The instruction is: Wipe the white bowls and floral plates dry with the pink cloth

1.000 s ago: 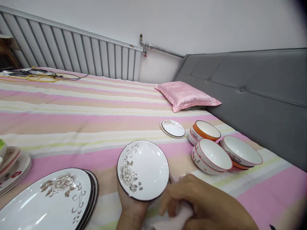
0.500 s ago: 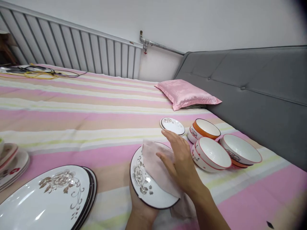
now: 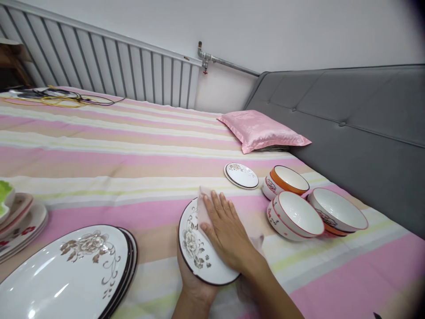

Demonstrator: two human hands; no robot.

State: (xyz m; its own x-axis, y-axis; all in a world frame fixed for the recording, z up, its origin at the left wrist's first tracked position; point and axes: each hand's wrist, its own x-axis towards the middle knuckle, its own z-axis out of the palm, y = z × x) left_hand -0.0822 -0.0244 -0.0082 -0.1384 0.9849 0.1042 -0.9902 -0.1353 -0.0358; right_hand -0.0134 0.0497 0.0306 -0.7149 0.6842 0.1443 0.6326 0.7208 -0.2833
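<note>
My left hand (image 3: 195,281) grips a small round white plate (image 3: 193,241) from below, its fingers mostly hidden under it. The plate has a dark rim and a grey-brown flower print, and is held tilted above the bed. A thin pale pink cloth (image 3: 203,210) covers its right part and hangs past the edge. On top of the cloth lies my right hand (image 3: 227,230), flat with its fingers stretched out. Further off rest two small stacked plates (image 3: 244,176) with similar dark rims.
Large oval plates (image 3: 63,274) are stacked at front left, beside other dishes (image 3: 23,235). Stacked bowls (image 3: 295,212) stand to the right. Behind are a pink pillow (image 3: 262,128), a grey headboard (image 3: 358,133), a radiator (image 3: 133,71) and cables (image 3: 66,97) on the striped bed.
My right hand has come down from a raised, sideways pose to lie flat on the cloth. The camera view has shifted slightly left. My left hand keeps the same plate.
</note>
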